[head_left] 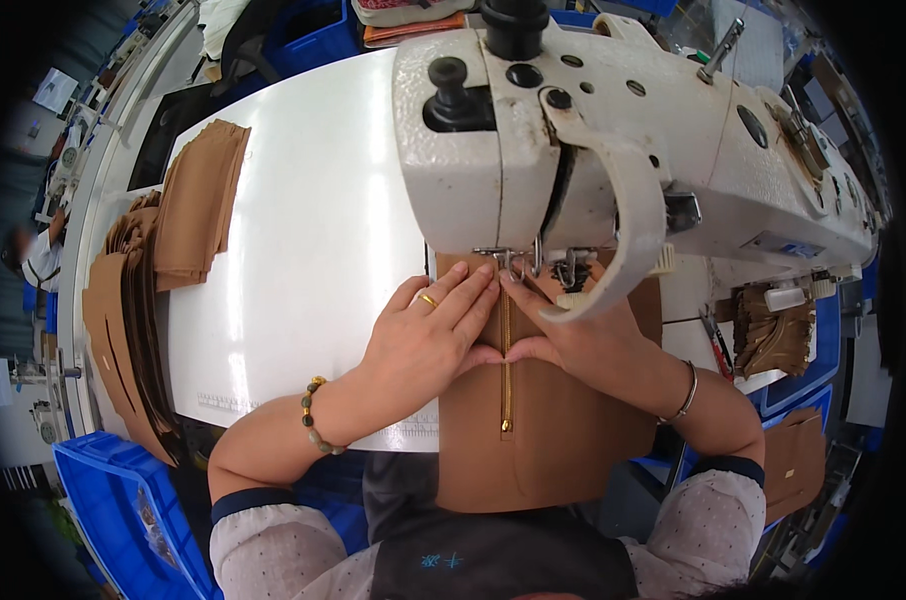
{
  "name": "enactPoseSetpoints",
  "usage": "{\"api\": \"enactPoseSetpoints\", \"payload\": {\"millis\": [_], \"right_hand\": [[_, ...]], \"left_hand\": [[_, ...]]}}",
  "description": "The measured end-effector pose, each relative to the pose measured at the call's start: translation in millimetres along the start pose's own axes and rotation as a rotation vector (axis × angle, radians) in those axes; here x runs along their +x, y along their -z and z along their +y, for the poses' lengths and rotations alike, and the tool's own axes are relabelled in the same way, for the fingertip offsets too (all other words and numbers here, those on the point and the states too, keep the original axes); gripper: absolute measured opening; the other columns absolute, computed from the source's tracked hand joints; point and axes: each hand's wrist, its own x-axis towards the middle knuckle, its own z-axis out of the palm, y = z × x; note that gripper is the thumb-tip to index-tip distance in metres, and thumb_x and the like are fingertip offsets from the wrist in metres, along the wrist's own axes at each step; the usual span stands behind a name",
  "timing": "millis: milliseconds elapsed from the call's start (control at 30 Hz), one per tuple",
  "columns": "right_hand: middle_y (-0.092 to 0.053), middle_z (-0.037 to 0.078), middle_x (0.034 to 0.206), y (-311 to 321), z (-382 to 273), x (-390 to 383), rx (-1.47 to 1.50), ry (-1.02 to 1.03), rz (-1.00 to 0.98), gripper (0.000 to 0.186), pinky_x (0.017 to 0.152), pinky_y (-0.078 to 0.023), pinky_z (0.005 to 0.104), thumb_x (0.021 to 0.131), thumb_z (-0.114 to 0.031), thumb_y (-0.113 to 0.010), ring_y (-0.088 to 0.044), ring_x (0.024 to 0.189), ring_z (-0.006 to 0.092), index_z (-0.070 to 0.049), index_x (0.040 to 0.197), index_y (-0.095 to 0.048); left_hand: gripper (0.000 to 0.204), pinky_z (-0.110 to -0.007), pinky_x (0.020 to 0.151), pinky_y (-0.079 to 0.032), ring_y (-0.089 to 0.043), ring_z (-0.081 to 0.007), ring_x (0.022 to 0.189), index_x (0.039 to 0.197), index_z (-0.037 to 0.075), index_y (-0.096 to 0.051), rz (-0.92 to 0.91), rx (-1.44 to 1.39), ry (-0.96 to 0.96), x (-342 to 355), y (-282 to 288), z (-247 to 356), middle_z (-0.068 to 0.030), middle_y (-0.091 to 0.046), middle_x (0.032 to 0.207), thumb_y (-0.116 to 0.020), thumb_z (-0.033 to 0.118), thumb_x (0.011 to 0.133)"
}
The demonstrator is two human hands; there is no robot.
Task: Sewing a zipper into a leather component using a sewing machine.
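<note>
A brown leather-like panel [553, 455] lies under the white sewing machine [463, 190] and hangs over the table's front edge. Down its middle runs a zipper [506, 385] with gold-coloured teeth, its slider near the lower end. My left hand [435, 318] rests flat on the panel left of the zipper, fingers stretched toward the presser foot [503, 258]. On the other side, my right hand [578, 330] lies flat too, its fingers partly hidden behind the machine's curved white lever [638, 220]. My thumbs meet across the zipper. The needle's tip cannot be made out.
Stacked brown panels [201, 205] and more brown pieces [123, 330] stand at the left of the white table [293, 220]. Blue bins flank me, one at lower left [123, 510]. At right are a red-handled tool [719, 345] and folded brown pieces [773, 335].
</note>
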Motion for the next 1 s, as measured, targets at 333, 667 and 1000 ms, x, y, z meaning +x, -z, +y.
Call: {"api": "enactPoseSetpoints", "payload": {"millis": [333,667,1000], "right_hand": [[-0.067,0.015,0.102,-3.7,2.7,-0.1,0.016,0.018,0.032,0.069,0.107,-0.045,0.0486,0.069,-0.050,-0.078,-0.062,0.105,0.0331,-0.002,0.118,-0.069],[-0.066,0.014,0.095,-5.3,4.8,0.5,-0.006,0.020,0.037,0.069,0.106,-0.046,0.0489,0.070,-0.052,-0.077,-0.062,0.102,0.0334,-0.002,0.117,-0.070],[-0.058,0.008,0.080,-5.5,2.9,-2.0,-0.184,0.064,0.155,0.067,0.090,-0.048,0.0418,0.068,-0.058,-0.075,-0.060,0.086,0.0272,-0.008,0.111,-0.073]], "left_hand": [[0.067,-0.044,0.104,-0.045,-0.056,-0.0265,0.132,0.137,0.003,-0.059,0.019,0.022,-0.008,0.1,-1.6,-2.8,-0.0111,-0.057,0.146,-0.068,0.046,0.087],[0.068,-0.044,0.105,-0.045,-0.055,-0.0266,0.133,0.138,0.003,-0.059,0.033,0.008,0.003,2.0,-0.9,-4.8,-0.0104,-0.058,0.146,-0.068,0.046,0.087],[0.067,-0.044,0.105,-0.045,-0.056,-0.0261,0.133,0.137,0.004,-0.060,0.040,0.032,0.000,3.4,-2.4,-8.0,-0.0097,-0.058,0.146,-0.068,0.047,0.087]]}}
